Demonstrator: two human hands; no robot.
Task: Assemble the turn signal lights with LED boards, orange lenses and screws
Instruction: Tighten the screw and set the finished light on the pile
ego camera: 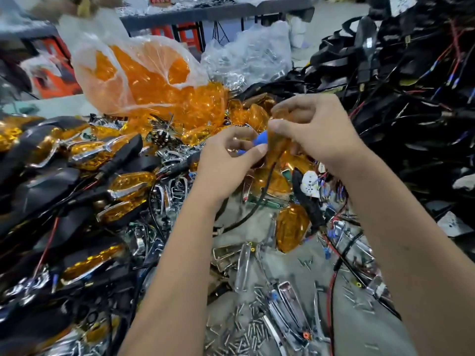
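Right hand (312, 132) fingers pinch orange lens (279, 142) mid-air while left hand (228, 152) fingers grasp blue tool (259, 140) against it, probably for screwing.

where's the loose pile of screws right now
In the head view the screws lie low at centre, between the two forearms, among chrome trims.

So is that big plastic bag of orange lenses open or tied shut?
Open. The plastic bag gapes at its right side, and orange lenses spill out of it onto the pile.
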